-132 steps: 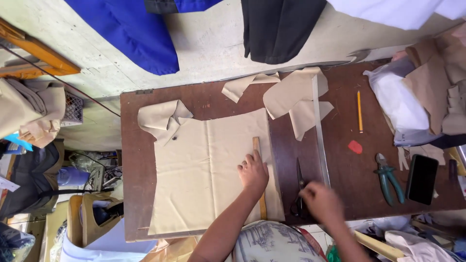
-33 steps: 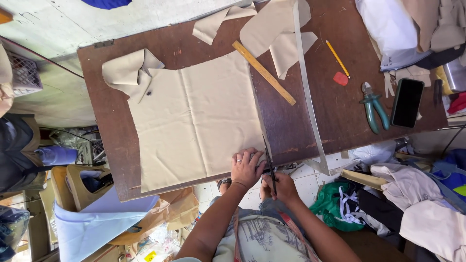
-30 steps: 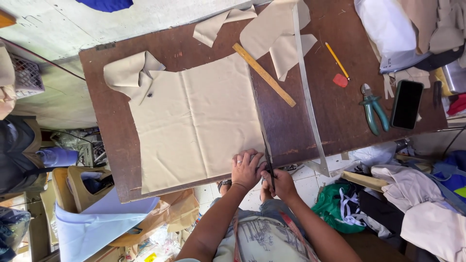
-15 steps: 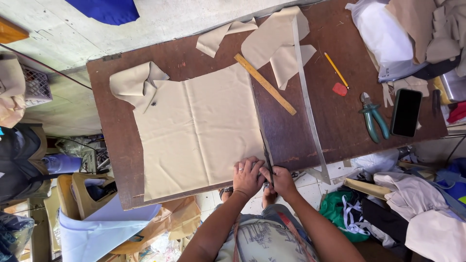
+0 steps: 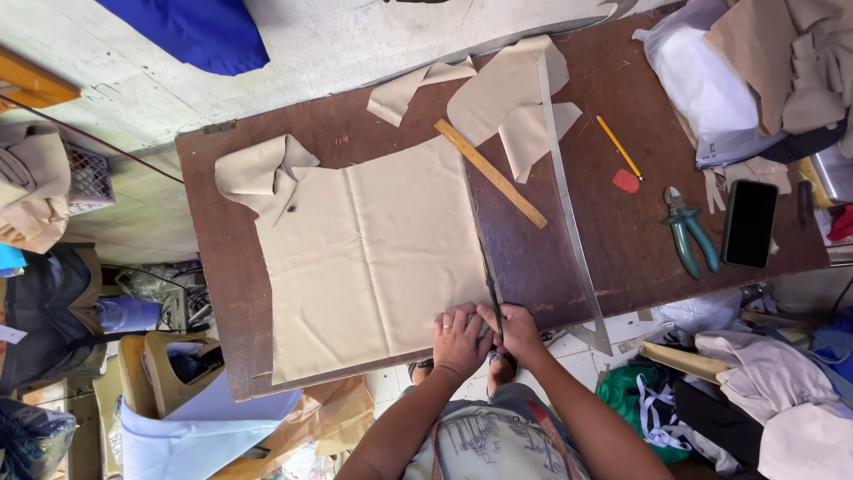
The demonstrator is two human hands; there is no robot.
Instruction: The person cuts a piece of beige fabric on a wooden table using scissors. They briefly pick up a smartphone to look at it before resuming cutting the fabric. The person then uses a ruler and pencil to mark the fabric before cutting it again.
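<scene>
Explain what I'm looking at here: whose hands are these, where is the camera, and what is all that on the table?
No machine here: a person works with bare hands, and the camera sits on their head, looking straight down. The brown wooden table carries a large beige cloth. The left hand presses flat on the cloth's near right corner. The right hand is beside it at the cloth's edge, holding dark scissors, though its grip is partly hidden. Farther off lie a wooden ruler, a long curved metal ruler, a yellow pencil, a red chalk piece, green-handled pliers, a black phone and beige scraps.
</scene>
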